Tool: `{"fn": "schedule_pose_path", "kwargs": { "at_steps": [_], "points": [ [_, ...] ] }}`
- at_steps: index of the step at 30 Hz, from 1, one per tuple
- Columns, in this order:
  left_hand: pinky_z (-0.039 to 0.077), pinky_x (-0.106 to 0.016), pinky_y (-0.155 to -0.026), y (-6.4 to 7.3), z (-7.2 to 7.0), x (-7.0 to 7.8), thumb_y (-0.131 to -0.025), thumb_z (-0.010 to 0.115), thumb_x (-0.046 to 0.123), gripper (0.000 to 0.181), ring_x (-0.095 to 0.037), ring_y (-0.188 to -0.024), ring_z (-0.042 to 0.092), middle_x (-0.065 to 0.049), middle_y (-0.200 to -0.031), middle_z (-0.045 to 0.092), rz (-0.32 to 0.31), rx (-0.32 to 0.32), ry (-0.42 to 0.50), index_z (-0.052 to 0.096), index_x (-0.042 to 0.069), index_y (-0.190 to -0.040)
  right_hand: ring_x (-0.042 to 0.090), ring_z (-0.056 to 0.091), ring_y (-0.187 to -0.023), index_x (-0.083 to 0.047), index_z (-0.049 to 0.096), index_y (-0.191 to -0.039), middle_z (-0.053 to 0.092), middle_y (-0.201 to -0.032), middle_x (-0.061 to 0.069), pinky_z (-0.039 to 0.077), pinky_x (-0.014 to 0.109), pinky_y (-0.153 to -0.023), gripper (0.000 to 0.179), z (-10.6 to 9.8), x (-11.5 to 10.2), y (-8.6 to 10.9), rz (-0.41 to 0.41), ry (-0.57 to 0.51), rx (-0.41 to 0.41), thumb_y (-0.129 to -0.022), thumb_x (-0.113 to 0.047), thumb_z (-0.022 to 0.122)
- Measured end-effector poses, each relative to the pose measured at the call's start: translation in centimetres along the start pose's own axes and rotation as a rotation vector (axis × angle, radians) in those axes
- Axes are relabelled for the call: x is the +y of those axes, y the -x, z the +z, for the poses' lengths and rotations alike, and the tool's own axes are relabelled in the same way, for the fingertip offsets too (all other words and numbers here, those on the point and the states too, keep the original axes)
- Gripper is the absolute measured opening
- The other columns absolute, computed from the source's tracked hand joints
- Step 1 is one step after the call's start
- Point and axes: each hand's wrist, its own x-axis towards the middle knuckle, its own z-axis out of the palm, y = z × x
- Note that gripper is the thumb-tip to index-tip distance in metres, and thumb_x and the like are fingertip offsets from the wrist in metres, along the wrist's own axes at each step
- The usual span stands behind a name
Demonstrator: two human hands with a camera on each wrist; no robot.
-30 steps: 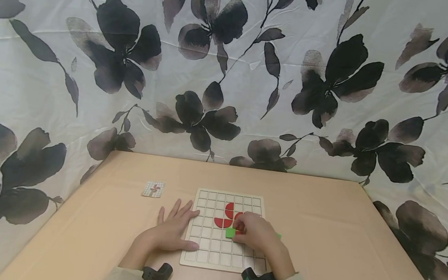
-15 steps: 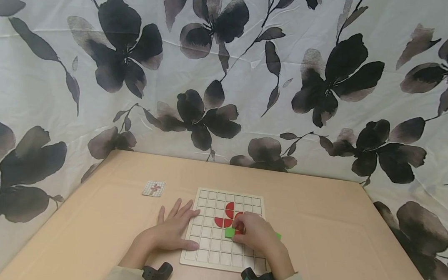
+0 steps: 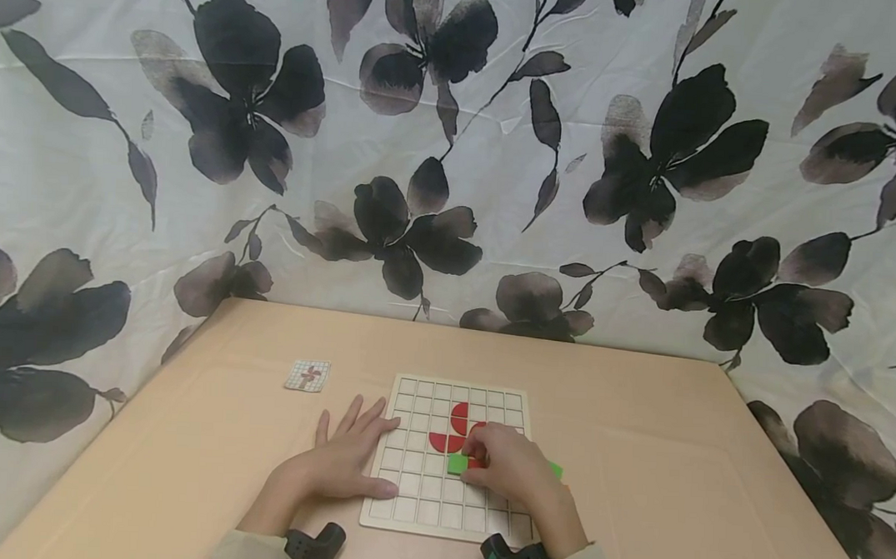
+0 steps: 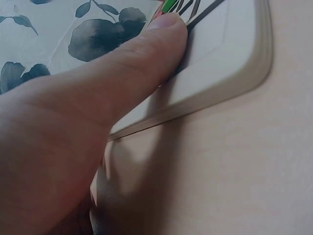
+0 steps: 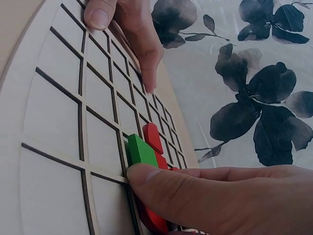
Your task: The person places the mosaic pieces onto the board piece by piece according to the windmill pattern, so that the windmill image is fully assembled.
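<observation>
A cream grid board (image 3: 407, 524) lies on the table. My left hand (image 3: 338, 462) rests at its left side with fingers spread; in the left wrist view the thumb (image 4: 146, 56) presses on the board's border. Near the board's middle my right hand (image 3: 515, 467) pinches a small green square tile (image 3: 457, 464). In the right wrist view, the thumb tip meets the near edge of this green tile (image 5: 141, 151). Several red quarter-round tiles (image 3: 437, 442) sit in cells just above it. Another red piece (image 5: 155, 223) shows under the right hand, partly hidden by it.
A small pattern card (image 3: 308, 376) lies beyond the left hand on the table (image 3: 186, 435). Past the right wrist, a green piece (image 3: 556, 470) peeks out with an orange edge near it. A floral cloth (image 3: 527, 191) hangs behind the table.
The green square tile has slid slightly left along the board, with the right hand's fingertips moving along with it. The left hand stays in place.
</observation>
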Motion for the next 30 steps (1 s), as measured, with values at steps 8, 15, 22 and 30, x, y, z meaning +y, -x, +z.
{"fn": "schedule_pose_path", "kwargs": {
  "at_steps": [8, 15, 22, 30],
  "points": [
    [-0.009, -0.072, -0.106, 0.0, -0.4, 0.1, -0.068, 0.068, 0.068, 0.094, -0.039, -0.147, -0.003, -0.009, -0.16, 0.014, 0.007, -0.005, 0.019, 0.039, 0.021, -0.144, 0.008, 0.046, -0.068, -0.02, 0.065, -0.084, 0.054, -0.073, -0.009, 0.039, 0.022, -0.058, 0.022, -0.1, -0.1, -0.1, -0.001, -0.003, 0.001, -0.072, -0.026, 0.082],
    [-0.01, -0.071, -0.106, -0.1, -0.4, 0.0, -0.067, 0.068, 0.07, 0.095, -0.038, -0.147, -0.004, -0.008, -0.161, 0.013, 0.002, -0.011, 0.013, 0.038, 0.022, -0.144, 0.009, 0.047, -0.069, -0.02, 0.066, -0.086, 0.054, -0.074, -0.009, 0.04, 0.022, -0.06, 0.023, -0.2, -0.2, -0.2, 0.004, -0.007, -0.007, -0.071, -0.026, 0.082],
    [-0.012, -0.07, -0.106, -0.5, -0.1, -0.1, -0.067, 0.066, 0.072, 0.096, -0.036, -0.148, -0.007, -0.007, -0.161, 0.011, -0.005, -0.021, 0.02, 0.037, 0.024, -0.145, 0.008, 0.048, -0.07, -0.02, 0.068, -0.089, 0.056, -0.076, -0.009, 0.041, 0.022, -0.06, 0.023, -0.8, 0.6, -0.2, -0.013, -0.03, -0.033, -0.072, -0.028, 0.082],
    [-0.011, -0.069, -0.106, -0.4, -0.2, 0.2, -0.067, 0.067, 0.071, 0.095, -0.035, -0.148, -0.006, -0.006, -0.161, 0.013, -0.021, -0.019, 0.027, 0.038, 0.024, -0.144, 0.014, 0.05, -0.073, -0.014, 0.069, -0.1, 0.058, -0.082, -0.002, 0.046, 0.023, -0.059, 0.025, -3.7, 2.9, 0.5, 0.082, -0.162, -0.006, -0.077, -0.021, 0.078]
  ]
}}
